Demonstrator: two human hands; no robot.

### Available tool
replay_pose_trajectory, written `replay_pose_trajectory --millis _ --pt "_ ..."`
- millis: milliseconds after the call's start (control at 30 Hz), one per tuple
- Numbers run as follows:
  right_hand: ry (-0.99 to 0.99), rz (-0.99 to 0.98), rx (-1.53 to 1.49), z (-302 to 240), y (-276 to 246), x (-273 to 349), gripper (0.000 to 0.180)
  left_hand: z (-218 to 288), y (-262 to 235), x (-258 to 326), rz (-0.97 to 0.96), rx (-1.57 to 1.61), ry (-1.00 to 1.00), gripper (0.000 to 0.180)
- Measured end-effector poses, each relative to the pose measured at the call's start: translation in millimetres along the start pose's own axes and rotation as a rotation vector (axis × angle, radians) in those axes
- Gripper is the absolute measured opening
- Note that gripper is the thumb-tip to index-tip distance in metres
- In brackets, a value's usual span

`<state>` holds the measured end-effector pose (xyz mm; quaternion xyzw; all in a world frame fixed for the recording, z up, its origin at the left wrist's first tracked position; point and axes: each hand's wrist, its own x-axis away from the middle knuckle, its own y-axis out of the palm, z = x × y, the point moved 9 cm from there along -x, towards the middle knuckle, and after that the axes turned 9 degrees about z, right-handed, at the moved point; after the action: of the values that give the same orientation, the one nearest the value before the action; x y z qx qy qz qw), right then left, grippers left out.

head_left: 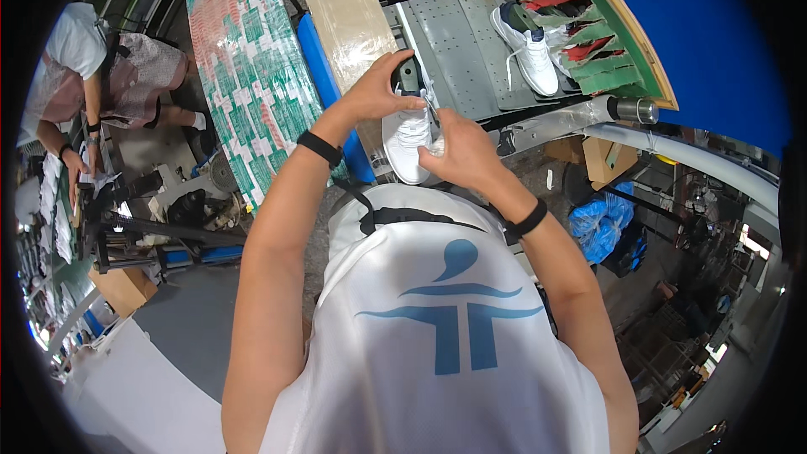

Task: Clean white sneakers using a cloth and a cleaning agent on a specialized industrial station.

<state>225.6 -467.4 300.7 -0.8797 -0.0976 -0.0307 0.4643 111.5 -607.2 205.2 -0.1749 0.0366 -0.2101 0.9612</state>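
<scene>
A white lace-up sneaker [407, 150] with a dark lining is held at the conveyor's near edge, its toe toward me. My left hand [376, 94] is closed round its heel end, the thumb reaching over the collar and tongue. My right hand [466, 150] grips the side by the laces, its thumb on the upper near the toe and its index finger by the lace rows. Whether a lace end is pinched there I cannot tell. A second white sneaker [535, 63] lies on the grey conveyor belt [450, 42], farther right, with loose laces.
A tan tape-covered board [357, 29] lies left of the belt, beside a green-and-white patterned panel [252, 76]. Torn green strips [614, 55] curtain a machine opening at right. A metal rail [555, 124] edges the belt. Another person [80, 76] works at far left.
</scene>
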Motion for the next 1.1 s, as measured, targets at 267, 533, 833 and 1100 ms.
replay_pose_trajectory --millis 267,533,833,1100 --pt "-0.076 -0.087 0.024 22.4 -38.0 81.9 0.060 -9.6 -8.3 5.9 0.094 0.096 -0.033 0.095" --pt "-0.052 0.021 -0.091 18.8 9.6 11.2 0.062 0.8 1.0 4.3 0.074 -0.014 -0.013 0.096" --pt "0.024 -0.065 -0.046 37.0 21.9 18.6 0.062 -9.9 1.1 2.5 0.068 0.009 -0.059 0.097" --pt "0.024 -0.006 -0.137 26.0 16.6 7.7 0.061 -1.2 -1.2 2.7 0.089 -0.034 -0.016 0.097"
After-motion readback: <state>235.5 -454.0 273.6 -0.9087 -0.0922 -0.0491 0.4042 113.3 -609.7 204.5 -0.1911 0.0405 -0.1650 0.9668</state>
